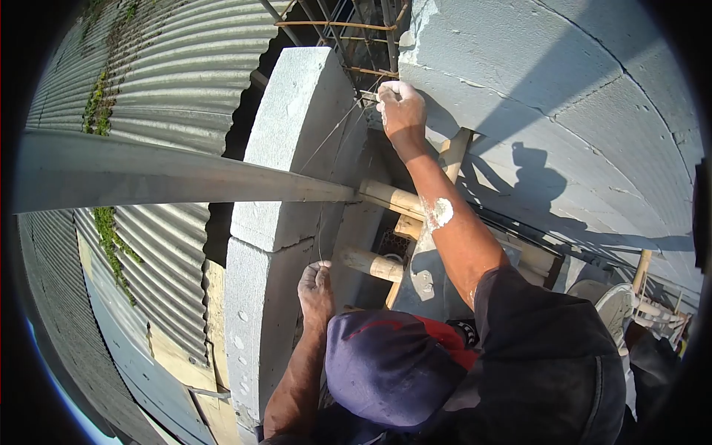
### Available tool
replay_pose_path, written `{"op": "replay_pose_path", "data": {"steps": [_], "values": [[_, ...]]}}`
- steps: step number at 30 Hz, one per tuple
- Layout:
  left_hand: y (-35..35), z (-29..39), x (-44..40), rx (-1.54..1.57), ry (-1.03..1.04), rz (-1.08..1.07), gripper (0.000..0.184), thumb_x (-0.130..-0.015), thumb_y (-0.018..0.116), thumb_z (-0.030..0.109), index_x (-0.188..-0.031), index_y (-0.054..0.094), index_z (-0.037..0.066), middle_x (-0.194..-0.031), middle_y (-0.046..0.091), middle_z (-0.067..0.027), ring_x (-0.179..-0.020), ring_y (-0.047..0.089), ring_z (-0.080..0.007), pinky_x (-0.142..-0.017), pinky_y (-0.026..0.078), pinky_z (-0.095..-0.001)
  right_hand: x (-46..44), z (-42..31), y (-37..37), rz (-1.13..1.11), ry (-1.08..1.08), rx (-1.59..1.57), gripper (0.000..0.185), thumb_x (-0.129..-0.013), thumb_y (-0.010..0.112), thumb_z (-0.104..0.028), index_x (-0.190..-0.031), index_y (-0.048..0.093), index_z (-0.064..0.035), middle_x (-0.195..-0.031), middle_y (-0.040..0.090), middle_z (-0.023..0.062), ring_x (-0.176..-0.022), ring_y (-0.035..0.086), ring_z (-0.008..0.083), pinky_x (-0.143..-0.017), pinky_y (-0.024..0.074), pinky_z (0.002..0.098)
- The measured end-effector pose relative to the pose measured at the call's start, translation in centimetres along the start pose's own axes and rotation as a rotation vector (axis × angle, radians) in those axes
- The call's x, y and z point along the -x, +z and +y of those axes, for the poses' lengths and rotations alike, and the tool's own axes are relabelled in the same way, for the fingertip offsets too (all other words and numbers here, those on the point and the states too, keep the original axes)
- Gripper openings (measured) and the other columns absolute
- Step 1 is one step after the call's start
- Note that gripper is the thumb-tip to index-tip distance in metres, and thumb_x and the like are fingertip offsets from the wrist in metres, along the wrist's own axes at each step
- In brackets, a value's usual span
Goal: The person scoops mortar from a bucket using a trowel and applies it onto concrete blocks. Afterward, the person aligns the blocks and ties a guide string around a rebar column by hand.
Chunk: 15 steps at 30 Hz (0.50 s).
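Note:
My left hand (pixel 317 293) is low beside the wall of pale blocks (pixel 285 111), thumb and finger pinched on a thin string. From there the string (pixel 320 230) runs up along the block face toward my right hand (pixel 402 111). That hand is closed near the top end of the blocks, by the string and a small light stick-like piece (pixel 368 96); its exact grip is partly hidden. Pale mortar or plaster coats the fingers of both hands. A long metal bar (pixel 185 174) crosses the blocks between my hands.
Corrugated roofing (pixel 170 81) lies left of the blocks. Steel rebar (pixel 363 30) stands at the top. Wooden poles (pixel 371 263) jut out between the blocks and a large grey wall (pixel 504 81). A purple cap (pixel 393 371) fills the lower middle. A bucket (pixel 615 304) is at right.

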State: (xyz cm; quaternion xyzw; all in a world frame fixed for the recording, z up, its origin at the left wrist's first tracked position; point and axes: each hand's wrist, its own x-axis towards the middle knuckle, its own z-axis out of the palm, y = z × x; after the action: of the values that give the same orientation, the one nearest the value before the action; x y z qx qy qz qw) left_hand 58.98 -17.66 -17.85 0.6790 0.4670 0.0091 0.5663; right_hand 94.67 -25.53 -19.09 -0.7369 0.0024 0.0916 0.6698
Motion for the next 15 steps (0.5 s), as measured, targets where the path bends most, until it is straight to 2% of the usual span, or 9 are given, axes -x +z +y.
{"op": "replay_pose_path", "data": {"steps": [3, 6, 7, 9, 12, 15], "values": [[0.2, 0.4, 0.2, 0.002, 0.012, 0.004, 0.017, -0.100, 0.052, 0.021, -0.103, 0.061, 0.007, -0.060, 0.040, 0.0072, -0.047, 0.036, -0.0032, -0.043, 0.033, -0.0214, 0.3, -0.9, -1.1, 0.208, -0.455, 0.499, 0.033, -0.094, 0.057, -0.023, -0.122, 0.059, -0.0056, -0.091, 0.070, 0.0236, -0.089, 0.069, 0.0386, -0.078, 0.0520, 0.0477], [0.1, -0.1, -0.1, 0.003, 0.024, 0.008, 0.017, -0.099, 0.053, 0.021, -0.103, 0.062, 0.007, -0.060, 0.040, 0.0069, -0.048, 0.037, -0.0034, -0.044, 0.034, -0.0218, -0.6, -3.1, -1.3, 0.030, -0.318, 0.795, 0.027, -0.094, 0.054, -0.022, -0.118, 0.060, -0.0085, -0.093, 0.067, 0.0291, -0.093, 0.065, 0.0460, -0.082, 0.0514, 0.0514], [0.2, 0.7, 0.1, 0.006, 0.012, 0.021, 0.017, -0.099, 0.052, 0.020, -0.101, 0.063, 0.006, -0.063, 0.042, 0.0063, -0.053, 0.037, -0.0040, -0.048, 0.035, -0.0228, -1.1, -3.7, -1.3, -0.053, -0.328, 0.879, 0.025, -0.094, 0.052, -0.018, -0.112, 0.059, -0.0034, -0.093, 0.067, 0.0293, -0.093, 0.066, 0.0439, -0.082, 0.0529, 0.0502], [0.5, 2.2, 0.8, 0.016, -0.018, 0.042, 0.019, -0.099, 0.052, 0.017, -0.098, 0.065, 0.004, -0.068, 0.046, 0.0050, -0.062, 0.039, -0.0054, -0.056, 0.036, -0.0247, -1.2, -4.5, -1.2, -0.086, -0.385, 1.028, 0.020, -0.090, 0.052, -0.012, -0.106, 0.058, -0.0010, -0.094, 0.070, 0.0250, -0.093, 0.069, 0.0399, -0.083, 0.0545, 0.0480], [0.0, 1.3, 0.4, -0.011, 0.004, -0.017, 0.019, -0.099, 0.052, 0.023, -0.103, 0.062, 0.007, -0.061, 0.041, 0.0067, -0.048, 0.037, -0.0040, -0.044, 0.034, -0.0223, -1.8, -6.1, -1.1, -0.150, -0.448, 1.188, 0.022, -0.088, 0.053, -0.009, -0.106, 0.059, 0.0018, -0.098, 0.071, 0.0213, -0.097, 0.070, 0.0366, -0.083, 0.0560, 0.0455], [0.1, 1.7, 0.8, -0.026, 0.016, -0.001, 0.019, -0.098, 0.052, 0.023, -0.103, 0.062, 0.007, -0.062, 0.042, 0.0069, -0.048, 0.037, -0.0035, -0.044, 0.033, -0.0217, -2.4, -7.6, -0.4, -0.299, -0.462, 1.330, 0.026, -0.087, 0.055, -0.008, -0.109, 0.064, 0.0018, -0.104, 0.071, 0.0181, -0.102, 0.069, 0.0347, -0.083, 0.0566, 0.0437]]}}
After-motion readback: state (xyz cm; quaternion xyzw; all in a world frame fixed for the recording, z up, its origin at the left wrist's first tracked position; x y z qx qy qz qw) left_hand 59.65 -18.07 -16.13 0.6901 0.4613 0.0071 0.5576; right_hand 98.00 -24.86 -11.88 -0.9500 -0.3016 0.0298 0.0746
